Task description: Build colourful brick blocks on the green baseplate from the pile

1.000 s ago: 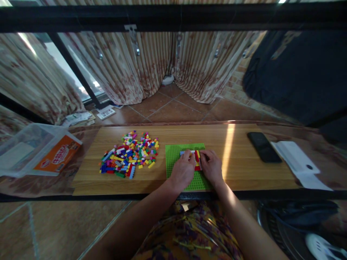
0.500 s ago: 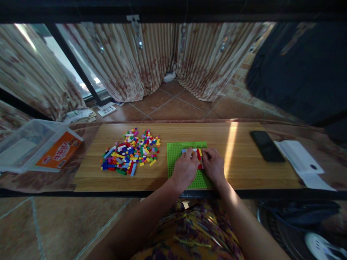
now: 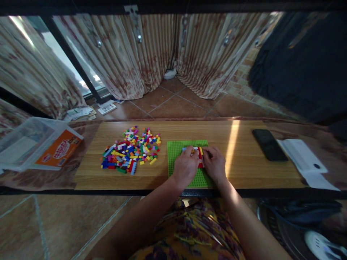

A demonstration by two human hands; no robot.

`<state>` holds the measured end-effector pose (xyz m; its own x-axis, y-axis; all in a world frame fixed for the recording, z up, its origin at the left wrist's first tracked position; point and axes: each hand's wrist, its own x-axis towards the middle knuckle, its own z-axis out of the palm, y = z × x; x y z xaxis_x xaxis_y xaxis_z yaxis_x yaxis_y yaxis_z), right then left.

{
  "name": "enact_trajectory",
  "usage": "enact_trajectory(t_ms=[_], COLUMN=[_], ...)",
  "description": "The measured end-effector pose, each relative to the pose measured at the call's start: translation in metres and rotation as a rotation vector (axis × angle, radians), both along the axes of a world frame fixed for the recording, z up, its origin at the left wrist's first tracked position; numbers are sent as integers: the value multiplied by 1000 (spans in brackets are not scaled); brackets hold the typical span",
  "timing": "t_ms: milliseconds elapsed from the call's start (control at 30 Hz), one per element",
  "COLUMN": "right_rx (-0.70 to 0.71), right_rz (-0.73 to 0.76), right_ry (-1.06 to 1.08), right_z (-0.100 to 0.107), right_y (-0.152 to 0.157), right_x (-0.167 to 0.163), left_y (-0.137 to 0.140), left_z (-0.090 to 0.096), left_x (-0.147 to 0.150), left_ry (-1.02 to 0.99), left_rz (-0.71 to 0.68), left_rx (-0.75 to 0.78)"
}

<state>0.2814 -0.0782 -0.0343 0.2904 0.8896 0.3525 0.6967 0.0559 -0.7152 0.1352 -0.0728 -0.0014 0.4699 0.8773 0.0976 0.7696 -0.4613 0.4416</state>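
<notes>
A green studded baseplate lies on the wooden board in front of me, and on it sits a small build of toy bricks in red, yellow, white and light blue. My left hand covers the build's left part with curled fingers pressed on the bricks. At the right edge of the build, my right hand has its thumb and fingers drawn together against the bricks. Both hands hide much of the build, so its full shape and the exact brick under the fingertips cannot be made out.
Left of the baseplate spreads a pile of loose mixed bricks on the wooden board. A clear plastic box with an orange label stands at far left. A black phone and a white paper item lie on the right.
The camera view has shifted slightly. Both hands stay on the bricks, with only a slight shift of the fingers.
</notes>
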Motion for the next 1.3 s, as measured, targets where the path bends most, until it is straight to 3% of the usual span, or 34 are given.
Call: enact_trajectory(t_ms=[633, 1067, 1300], right_rx=[15, -25, -127], right_rz=[10, 38, 39], right_ry=[-11, 158, 101], right_z=[-1, 4, 4], right_y=[1, -2, -1], right_x=[0, 1, -1], left_y=[-2, -3, -4], left_z=[-4, -6, -10], left_x=[1, -1, -2], left_ry=[25, -144, -245], left_rz=[12, 47, 67], left_rx=[136, 37, 34])
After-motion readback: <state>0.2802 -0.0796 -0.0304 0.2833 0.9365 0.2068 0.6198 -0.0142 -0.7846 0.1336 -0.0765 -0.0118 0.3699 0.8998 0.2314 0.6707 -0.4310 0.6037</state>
